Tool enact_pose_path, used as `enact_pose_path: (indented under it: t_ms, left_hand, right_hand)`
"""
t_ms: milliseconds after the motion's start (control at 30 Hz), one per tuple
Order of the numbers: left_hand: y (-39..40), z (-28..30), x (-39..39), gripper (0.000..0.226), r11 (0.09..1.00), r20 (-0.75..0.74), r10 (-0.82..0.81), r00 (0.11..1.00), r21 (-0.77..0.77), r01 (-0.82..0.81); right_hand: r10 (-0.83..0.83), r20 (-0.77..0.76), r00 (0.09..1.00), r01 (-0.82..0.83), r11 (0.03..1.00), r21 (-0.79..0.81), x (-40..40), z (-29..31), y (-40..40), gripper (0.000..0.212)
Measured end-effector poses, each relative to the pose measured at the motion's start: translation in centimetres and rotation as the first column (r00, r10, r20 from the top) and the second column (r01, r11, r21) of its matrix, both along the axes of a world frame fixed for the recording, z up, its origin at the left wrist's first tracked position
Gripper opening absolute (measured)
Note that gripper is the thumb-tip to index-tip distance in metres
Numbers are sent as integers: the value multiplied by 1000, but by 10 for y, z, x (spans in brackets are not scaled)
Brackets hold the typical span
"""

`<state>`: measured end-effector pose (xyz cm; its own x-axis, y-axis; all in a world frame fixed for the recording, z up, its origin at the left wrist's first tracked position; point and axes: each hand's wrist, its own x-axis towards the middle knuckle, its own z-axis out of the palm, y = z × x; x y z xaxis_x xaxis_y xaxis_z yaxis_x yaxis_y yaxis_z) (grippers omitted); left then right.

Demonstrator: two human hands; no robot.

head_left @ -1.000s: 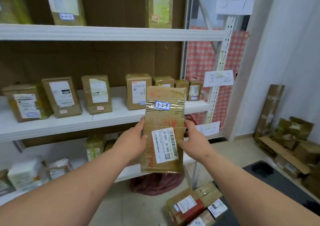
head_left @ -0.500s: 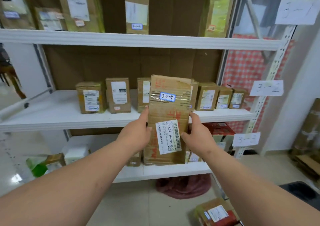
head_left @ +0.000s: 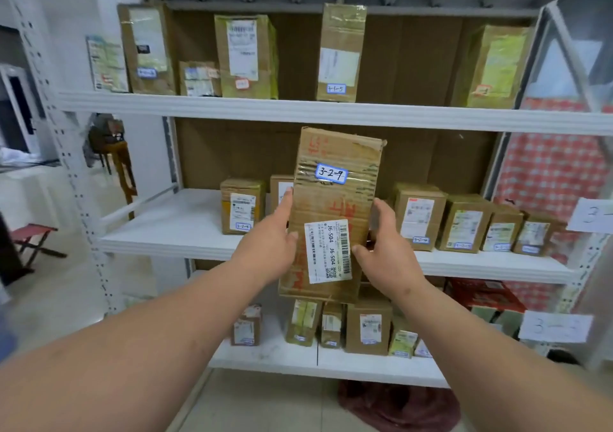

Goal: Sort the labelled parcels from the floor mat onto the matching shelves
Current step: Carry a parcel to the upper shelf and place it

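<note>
A tall brown cardboard parcel [head_left: 335, 199] with a blue tag reading 3-2-9 and a white barcode label is held upright in front of the middle shelf [head_left: 166, 229]. My left hand [head_left: 268, 246] grips its left edge, fingers reaching up the side. My right hand [head_left: 386, 249] grips its right edge, thumb on the front by the label. A row of labelled parcels [head_left: 419, 221] stands on the middle shelf behind and to the right; one box tagged 3-2-4 [head_left: 242, 211] stands to the left of the held parcel.
The top shelf [head_left: 298, 111] carries several tall parcels. Small boxes sit on the bottom shelf [head_left: 275, 355]. Paper signs [head_left: 593, 214] hang on the right upright. A dark red bag [head_left: 398, 405] lies on the floor under the rack. A stool [head_left: 31, 242] stands far left.
The view has swung left and closer to the rack. The parcel has risen a little, still held by both hands, and now faces the middle shelf near its left part.
</note>
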<state>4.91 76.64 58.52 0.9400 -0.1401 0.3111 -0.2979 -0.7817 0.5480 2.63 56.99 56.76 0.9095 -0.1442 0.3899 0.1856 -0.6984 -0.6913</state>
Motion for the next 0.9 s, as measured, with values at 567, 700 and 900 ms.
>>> enact_pose_path:
  t_ms: [567,700,900]
  left_hand:
    - [-1,27,8,76,993,24,118,993,-8,-117]
    - [14,26,14,77,994,34,108,994,-14,-108]
    - [59,26,28,81,997,60,80,995,3,-81]
  right_hand:
    - [111,-7,994,-112,993,-41,30,29,-4,86]
    - [102,-10,995,-103,993,-57,33,30,12,87]
    - [77,-25,997,-78,995,-69,40,32,56,88]
